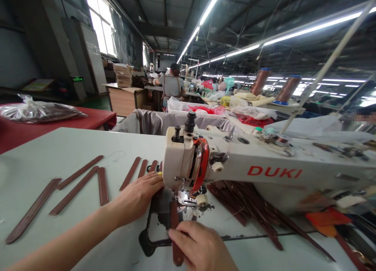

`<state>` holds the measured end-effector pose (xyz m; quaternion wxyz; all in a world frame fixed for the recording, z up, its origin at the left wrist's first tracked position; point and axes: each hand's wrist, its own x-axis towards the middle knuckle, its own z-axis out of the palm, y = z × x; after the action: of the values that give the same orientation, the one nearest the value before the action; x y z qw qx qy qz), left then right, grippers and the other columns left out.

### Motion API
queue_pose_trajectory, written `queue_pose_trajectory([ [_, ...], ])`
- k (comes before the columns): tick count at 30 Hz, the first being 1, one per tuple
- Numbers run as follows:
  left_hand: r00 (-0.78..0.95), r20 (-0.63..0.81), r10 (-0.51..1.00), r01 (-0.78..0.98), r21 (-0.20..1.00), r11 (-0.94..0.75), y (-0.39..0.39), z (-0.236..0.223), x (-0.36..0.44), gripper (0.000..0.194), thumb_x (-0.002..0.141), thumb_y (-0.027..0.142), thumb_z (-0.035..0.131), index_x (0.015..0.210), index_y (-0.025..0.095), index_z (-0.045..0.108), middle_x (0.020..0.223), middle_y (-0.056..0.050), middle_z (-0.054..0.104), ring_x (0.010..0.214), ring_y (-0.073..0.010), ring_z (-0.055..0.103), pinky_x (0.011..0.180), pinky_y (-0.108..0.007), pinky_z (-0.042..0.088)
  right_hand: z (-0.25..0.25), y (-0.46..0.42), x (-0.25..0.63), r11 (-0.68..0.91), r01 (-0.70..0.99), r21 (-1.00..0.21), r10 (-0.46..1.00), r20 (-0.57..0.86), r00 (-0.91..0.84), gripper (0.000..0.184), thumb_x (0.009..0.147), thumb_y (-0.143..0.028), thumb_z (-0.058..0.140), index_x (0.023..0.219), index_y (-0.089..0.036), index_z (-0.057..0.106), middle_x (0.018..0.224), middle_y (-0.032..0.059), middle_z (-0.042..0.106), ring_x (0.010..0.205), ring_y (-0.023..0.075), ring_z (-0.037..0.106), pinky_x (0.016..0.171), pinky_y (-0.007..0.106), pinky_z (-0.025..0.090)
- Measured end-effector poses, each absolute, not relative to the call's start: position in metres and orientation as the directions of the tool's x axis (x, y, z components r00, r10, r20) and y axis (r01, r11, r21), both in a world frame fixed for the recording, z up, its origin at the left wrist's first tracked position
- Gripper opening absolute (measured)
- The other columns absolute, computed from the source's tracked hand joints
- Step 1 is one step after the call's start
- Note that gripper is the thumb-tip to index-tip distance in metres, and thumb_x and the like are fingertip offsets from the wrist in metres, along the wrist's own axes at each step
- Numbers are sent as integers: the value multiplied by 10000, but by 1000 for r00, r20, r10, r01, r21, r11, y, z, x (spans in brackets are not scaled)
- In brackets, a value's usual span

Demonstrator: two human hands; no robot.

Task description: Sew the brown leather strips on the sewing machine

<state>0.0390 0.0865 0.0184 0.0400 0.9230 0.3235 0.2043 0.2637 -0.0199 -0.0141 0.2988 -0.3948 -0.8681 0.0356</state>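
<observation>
Right hand point(205, 245) pinches strap point(174, 216), six o'clock, likely mid-seam; left hand's point(132, 196) hold hidden; loose strips point(103, 186), nine o'clock, completion unclear.

one off-white metal sewing machine point(235, 163) — two bare hands point(135, 198), two tall brown thread spools point(261, 81), four flat brown leather strips point(103, 186) at far left — one more strip point(174, 214) in the right hand point(205, 244).

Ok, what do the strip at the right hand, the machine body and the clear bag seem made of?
Brown strip: likely leather or imitation leather, from its smooth, faint sheen. Machine body: probably painted metal, by its smooth off-white coat. Clear bag: thin glossy plastic, wrinkled and glinting.
</observation>
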Motion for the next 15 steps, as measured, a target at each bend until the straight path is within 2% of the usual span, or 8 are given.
queue_pose_trajectory([
  [2, 709, 361, 605, 592, 161, -790, 74, 15, 22, 542, 812, -21, 375, 1280, 178, 563, 1321, -101, 586, 1229, -243, 534, 1123, -488, 331, -24, -12, 267, 714, 650, -262, 678, 491, -547, 235, 932, -215, 485, 1087, -216, 662, 878, 43, 675, 766, 192, 623, 707, 277, 539],
  [4, 701, 394, 594, 605, 110, -788, 56, 11, 16, 612, 814, -24, 360, 1375, 192, 476, 1417, -94, 503, 1318, -253, 448, 1155, -528, 250, -31, -10, 268, 676, 681, -282, 722, 441, -534, 244, 932, -198, 477, 1100, -198, 653, 883, 53, 664, 801, 205, 609, 742, 300, 533],
  [5, 685, 420, 596, 617, 101, -781, 46, 8, 18, 613, 823, -10, 357, 1393, 194, 450, 1416, -93, 505, 1310, -244, 459, 1135, -483, 320, -34, -11, 268, 646, 700, -305, 753, 404, -519, 241, 929, -195, 483, 1103, -193, 650, 895, 57, 660, 814, 207, 608, 752, 305, 530],
  [7, 714, 384, 586, 582, 140, -801, 28, 4, 31, 609, 804, 19, 381, 1389, 180, 439, 1346, -90, 567, 1207, -208, 557, 1033, -353, 474, -35, -13, 266, 598, 725, -341, 798, 332, -502, 221, 921, -191, 500, 1086, -191, 647, 916, 60, 651, 835, 209, 605, 765, 312, 521],
  [8, 731, 385, 563, 557, 139, -819, 22, 2, 39, 607, 781, 28, 396, 1371, 162, 449, 1332, -98, 577, 1198, -210, 566, 1007, -336, 497, -35, -14, 265, 581, 733, -354, 812, 305, -497, 211, 919, -184, 503, 1071, -195, 648, 924, 59, 648, 846, 209, 602, 770, 313, 517],
  [12, 745, 450, 493, 482, 149, -864, 17, 1, 65, 568, 754, 52, 431, 1320, 99, 466, 1286, -140, 600, 1197, -216, 571, 1006, -301, 491, -33, -14, 262, 569, 732, -374, 822, 296, -487, 209, 914, -180, 513, 1071, -200, 650, 930, 60, 642, 865, 204, 597, 790, 304, 513],
  [15, 718, 495, 490, 481, 157, -863, 21, 1, 67, 572, 767, 48, 432, 1335, 115, 450, 1263, -126, 616, 1190, -207, 577, 1037, -293, 460, -36, -14, 264, 588, 725, -360, 804, 362, -472, 222, 904, -210, 536, 1091, -207, 656, 891, 55, 643, 826, 198, 606, 765, 294, 525],
])
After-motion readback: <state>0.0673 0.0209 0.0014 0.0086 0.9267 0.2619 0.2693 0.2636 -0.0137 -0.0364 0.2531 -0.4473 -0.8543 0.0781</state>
